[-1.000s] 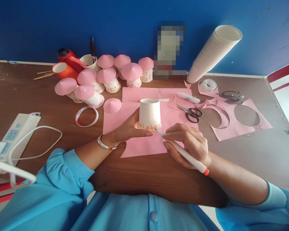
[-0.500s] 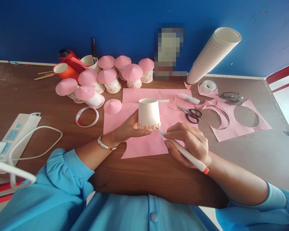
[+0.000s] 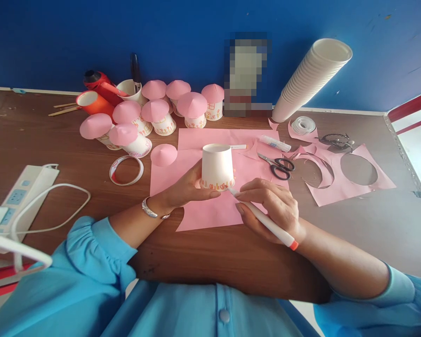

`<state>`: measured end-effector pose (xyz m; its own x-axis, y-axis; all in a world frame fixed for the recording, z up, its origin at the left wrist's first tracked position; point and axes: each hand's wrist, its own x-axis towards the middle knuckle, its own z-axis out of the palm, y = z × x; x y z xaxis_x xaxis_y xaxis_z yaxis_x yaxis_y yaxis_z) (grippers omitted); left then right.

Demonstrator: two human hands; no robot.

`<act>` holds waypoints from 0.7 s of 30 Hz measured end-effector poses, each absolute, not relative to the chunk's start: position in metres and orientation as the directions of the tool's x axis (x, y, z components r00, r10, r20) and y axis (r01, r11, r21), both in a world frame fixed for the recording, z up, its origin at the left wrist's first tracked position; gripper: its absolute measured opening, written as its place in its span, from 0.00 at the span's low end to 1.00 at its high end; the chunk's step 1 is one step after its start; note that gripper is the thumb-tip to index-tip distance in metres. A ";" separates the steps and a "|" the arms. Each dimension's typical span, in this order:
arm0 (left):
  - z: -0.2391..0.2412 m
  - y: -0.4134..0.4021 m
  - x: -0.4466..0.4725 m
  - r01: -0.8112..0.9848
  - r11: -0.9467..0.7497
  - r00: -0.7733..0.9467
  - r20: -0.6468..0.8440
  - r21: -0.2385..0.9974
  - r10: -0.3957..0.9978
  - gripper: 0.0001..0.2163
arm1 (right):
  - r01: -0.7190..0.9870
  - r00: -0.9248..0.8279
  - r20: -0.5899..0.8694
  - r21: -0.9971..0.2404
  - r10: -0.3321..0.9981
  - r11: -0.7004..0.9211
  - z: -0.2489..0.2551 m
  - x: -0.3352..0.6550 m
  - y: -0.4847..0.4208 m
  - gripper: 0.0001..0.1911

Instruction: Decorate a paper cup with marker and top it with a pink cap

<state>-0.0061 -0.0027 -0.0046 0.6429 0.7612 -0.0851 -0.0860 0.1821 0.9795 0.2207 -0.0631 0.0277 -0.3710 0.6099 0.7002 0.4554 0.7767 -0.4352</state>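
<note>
An upturned white paper cup [image 3: 217, 164] stands on a pink paper sheet [image 3: 203, 210], with small orange drawings around its rim. My left hand [image 3: 187, 189] is closed around the cup's base from the left. My right hand [image 3: 270, 206] pinches a white marker with an orange end [image 3: 266, 222]; the marker's tip touches the cup's lower right rim.
Several cups with pink cone tops [image 3: 154, 114] cluster at the back left near an orange cup [image 3: 89, 102]. A loose pink cone [image 3: 163, 154], a tape ring [image 3: 126, 170], scissors [image 3: 279, 164], a glue stick [image 3: 275, 142], cut pink paper [image 3: 347, 178], a cup stack [image 3: 312, 77] and a power strip [image 3: 19, 196] surround me.
The marker's rear end has shifted slightly left and up as my right hand works the tip along the cup's rim. My left hand and the cup stay in place.
</note>
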 end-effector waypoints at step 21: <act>-0.002 -0.002 -0.005 -0.173 0.196 0.676 -0.029 0.965 0.737 0.29 | 0.462 -0.354 0.719 -0.421 0.598 0.780 0.030 0.223 -0.062 0.08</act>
<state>-0.0050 -0.0024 -0.0023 0.6755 0.7368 -0.0286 -0.1734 0.1965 0.9651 0.2226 -0.0625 0.0304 -0.3537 0.5978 0.7194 0.4624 0.7803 -0.4211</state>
